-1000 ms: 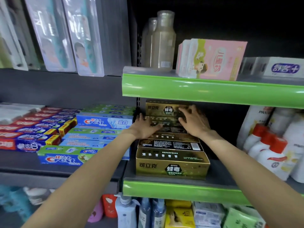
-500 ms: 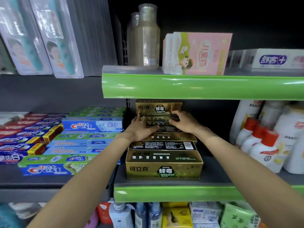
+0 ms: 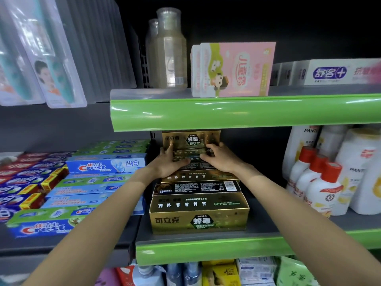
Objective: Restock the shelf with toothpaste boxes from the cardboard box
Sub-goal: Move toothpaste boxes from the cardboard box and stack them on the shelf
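Both hands, left [image 3: 168,164] and right [image 3: 219,158], press flat on stacked gold cardboard toothpaste boxes [image 3: 199,211] on the grey green-edged shelf [image 3: 206,251]; rear boxes hidden at 12 o'clock.

Head-level view, close, facing shelf [image 3: 206,247]

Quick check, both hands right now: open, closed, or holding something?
Left hand: open, fingers laid flat on the gold toothpaste boxes at the back of the row.
Right hand: open, fingers spread and pressing the same boxes.
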### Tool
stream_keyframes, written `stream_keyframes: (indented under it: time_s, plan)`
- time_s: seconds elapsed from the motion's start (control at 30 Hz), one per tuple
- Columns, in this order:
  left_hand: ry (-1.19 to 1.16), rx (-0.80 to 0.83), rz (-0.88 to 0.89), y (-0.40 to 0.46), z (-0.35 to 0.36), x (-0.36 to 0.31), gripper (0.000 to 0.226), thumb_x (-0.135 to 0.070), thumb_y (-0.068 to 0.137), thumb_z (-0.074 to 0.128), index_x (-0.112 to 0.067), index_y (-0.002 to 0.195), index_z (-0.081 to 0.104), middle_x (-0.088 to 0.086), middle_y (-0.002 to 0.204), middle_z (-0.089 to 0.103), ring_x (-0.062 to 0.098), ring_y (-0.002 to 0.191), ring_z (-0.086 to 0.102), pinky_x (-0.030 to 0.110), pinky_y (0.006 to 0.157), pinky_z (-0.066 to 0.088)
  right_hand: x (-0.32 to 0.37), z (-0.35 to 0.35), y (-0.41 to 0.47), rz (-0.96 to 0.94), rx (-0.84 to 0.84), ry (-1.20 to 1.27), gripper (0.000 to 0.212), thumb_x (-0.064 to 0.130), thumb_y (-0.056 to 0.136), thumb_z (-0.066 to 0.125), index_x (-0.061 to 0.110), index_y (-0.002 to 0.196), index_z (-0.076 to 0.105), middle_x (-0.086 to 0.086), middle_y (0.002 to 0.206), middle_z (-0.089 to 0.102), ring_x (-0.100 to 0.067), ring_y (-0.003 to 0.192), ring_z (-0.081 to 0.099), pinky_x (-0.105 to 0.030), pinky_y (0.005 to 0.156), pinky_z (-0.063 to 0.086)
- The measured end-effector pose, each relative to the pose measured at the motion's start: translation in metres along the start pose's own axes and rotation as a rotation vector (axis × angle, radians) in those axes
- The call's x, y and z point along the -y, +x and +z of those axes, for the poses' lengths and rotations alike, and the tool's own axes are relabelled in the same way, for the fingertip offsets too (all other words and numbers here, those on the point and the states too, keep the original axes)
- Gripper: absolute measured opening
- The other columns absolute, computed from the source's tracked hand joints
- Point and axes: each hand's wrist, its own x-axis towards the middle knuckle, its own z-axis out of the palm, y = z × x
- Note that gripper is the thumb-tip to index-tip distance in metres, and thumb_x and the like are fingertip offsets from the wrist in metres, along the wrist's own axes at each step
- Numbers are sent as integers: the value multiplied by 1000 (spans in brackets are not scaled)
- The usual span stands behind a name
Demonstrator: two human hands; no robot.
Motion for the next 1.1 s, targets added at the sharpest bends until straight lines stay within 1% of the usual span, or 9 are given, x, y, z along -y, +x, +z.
stream_keyframes:
  time_s: [0.1, 0.23, 0.3, 0.47, 0.67, 0.8, 0.9, 1.0, 1.1]
  plan:
    - [-31, -18, 6, 3, 0, 3, 98, -65, 82, 51, -23, 150, -6, 11, 158, -1, 26, 145, 11, 38, 114, 18, 1, 0, -1, -3, 4, 5, 62, 52, 93, 45, 19, 145, 32, -14, 151, 23, -30, 135, 34, -33, 107, 31]
    - [-106, -40, 8, 7, 1, 4, 95, -59, 80, 58, -17, 148, 7, 12, 150, 27, 29, 133, 35, 38, 108, 30, 1, 1, -1, 5, -5, -6, 62, 54, 92, 45, 19, 143, 35, -13, 150, 25, -29, 133, 37, -34, 107, 34]
    - [-102, -49, 11, 7, 1, 4, 93, -59, 80, 59, -15, 148, 11, 12, 149, 28, 29, 133, 35, 38, 108, 30, 2, 1, -1, 10, -7, -6, 61, 54, 92, 45, 21, 143, 36, -13, 150, 26, -29, 132, 38, -34, 106, 35]
    - [-62, -74, -36, 7, 3, 3, 96, -64, 78, 56, -11, 147, 15, 17, 154, 15, 33, 140, 23, 44, 113, 25, 3, -1, -5, 0, -32, 53, 59, 49, 91, 52, 20, 141, 39, -11, 147, 33, -26, 132, 37, -30, 102, 33]
    - [-61, -106, -33, 7, 3, 3, 99, -64, 76, 58, -11, 148, 14, 17, 156, 4, 32, 144, 10, 45, 116, 19, 4, -4, -9, 23, -44, 112, 62, 45, 90, 56, 20, 142, 36, -13, 149, 27, -27, 136, 31, -29, 104, 30]
    - [-74, -105, 24, 5, 1, 1, 92, -63, 77, 59, -12, 145, 24, 12, 151, 24, 29, 137, 30, 44, 111, 29, 3, -2, -7, 2, -65, 104, 62, 46, 89, 57, 19, 141, 37, -11, 146, 33, -24, 132, 36, -27, 100, 32]
    - [-76, -92, 21, 4, 0, 1, 96, -66, 74, 59, -11, 145, 24, 12, 151, 26, 29, 139, 26, 46, 112, 27, 2, -1, -4, 4, -63, 59, 63, 48, 89, 55, 17, 141, 38, -10, 146, 35, -24, 133, 37, -28, 101, 33]
    - [-66, -81, -3, 3, -2, 0, 112, -78, 60, 53, -12, 146, 25, 15, 150, 27, 31, 138, 28, 46, 112, 29, 2, 1, -2, -4, -61, 39, 63, 49, 89, 54, 16, 141, 39, -9, 146, 38, -24, 132, 38, -30, 102, 34]
    - [-35, -76, 33, 2, 0, -2, 92, -66, 76, 57, -14, 146, 25, 15, 150, 28, 33, 139, 25, 47, 113, 26, 2, 1, -2, 4, -55, 35, 62, 49, 90, 53, 17, 141, 39, -11, 146, 37, -25, 132, 39, -30, 103, 33]
